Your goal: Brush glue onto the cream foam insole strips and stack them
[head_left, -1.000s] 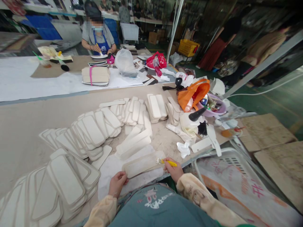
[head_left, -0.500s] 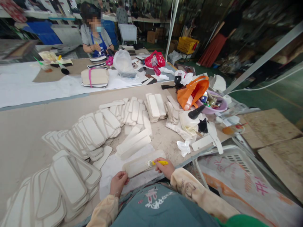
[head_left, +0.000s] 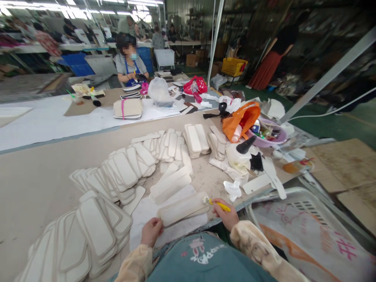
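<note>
A yellow-handled brush [head_left: 221,204] is gripped in my right hand [head_left: 227,215], its whitish bristles touching the right end of a long rounded beige panel [head_left: 183,209]. My left hand [head_left: 152,231] has its fingers pinched together at the panel's left end, holding that edge. The panel lies on a sheet of white paper [head_left: 141,219] in front of my apron. Just beyond it, several similar pale panels [head_left: 170,184] overlap one another. To the left, a thick fanned stack of the same rounded panels [head_left: 96,227] covers the table.
An orange bag [head_left: 241,121] and a lilac basin [head_left: 272,137] stand at the far right. White scraps and crumpled paper [head_left: 232,190] lie nearer. Below the table edge is a white plastic basket [head_left: 302,207]. Across the table sits a masked person [head_left: 131,66].
My right hand has moved the brush rightward along the panel to its right end. My left hand stays at the left end. The camera view has tilted up and turned slightly left.
</note>
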`<state>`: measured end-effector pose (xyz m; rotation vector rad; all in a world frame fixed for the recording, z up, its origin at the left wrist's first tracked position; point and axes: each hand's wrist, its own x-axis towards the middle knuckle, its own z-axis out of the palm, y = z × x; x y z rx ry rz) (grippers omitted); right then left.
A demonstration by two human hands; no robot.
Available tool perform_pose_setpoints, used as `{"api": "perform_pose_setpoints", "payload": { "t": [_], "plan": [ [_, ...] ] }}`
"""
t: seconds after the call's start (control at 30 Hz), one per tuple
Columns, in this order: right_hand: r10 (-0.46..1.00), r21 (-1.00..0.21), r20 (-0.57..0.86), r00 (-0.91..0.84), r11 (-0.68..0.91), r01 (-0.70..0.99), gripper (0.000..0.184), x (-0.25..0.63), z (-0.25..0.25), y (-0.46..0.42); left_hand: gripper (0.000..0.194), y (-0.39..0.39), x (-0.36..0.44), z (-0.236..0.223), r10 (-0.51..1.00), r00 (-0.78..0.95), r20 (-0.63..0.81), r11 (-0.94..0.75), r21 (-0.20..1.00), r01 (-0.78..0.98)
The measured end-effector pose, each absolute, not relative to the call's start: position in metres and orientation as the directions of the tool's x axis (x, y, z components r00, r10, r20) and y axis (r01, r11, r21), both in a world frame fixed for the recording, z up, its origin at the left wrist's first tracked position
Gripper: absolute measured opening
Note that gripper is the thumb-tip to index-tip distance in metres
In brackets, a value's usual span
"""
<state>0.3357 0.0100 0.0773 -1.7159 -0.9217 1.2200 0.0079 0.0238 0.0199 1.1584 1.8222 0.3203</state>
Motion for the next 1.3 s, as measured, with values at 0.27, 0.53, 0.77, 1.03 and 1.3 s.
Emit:
{"api": "perform_pose_setpoints", "payload": {
  "t": [0.27,0.53,0.77,1.03,1.3],
  "plan": [
    [0.885,-0.932,-0.316,0.341,-0.357,0.062,0.040,0.361,0.083,-0.005,0.043,0.064,0.005,0.041,0.922,-0.207,-0.327,0.339,0.428,0.837],
    [0.872,-0.946,-0.245,0.423,-0.310,0.091,0.034,0.378,0.079,-0.021,0.020,0.108,0.013,0.032,0.942,-0.127,-0.310,0.221,0.288,0.932],
    [0.863,-0.932,-0.256,0.435,-0.340,0.128,0.031,0.392,0.081,-0.028,0.017,0.106,0.012,0.025,0.934,-0.078,-0.348,0.181,0.274,0.944],
    [0.867,-0.929,-0.271,0.418,-0.349,0.122,0.038,0.390,0.082,-0.021,0.013,0.102,0.006,0.019,0.954,-0.085,-0.289,0.195,0.379,0.904],
    [0.877,-0.963,-0.153,0.455,-0.236,0.133,0.038,0.377,0.086,-0.018,0.016,0.102,0.001,0.055,0.987,-0.079,-0.141,0.153,0.664,0.732]
  ]
}}
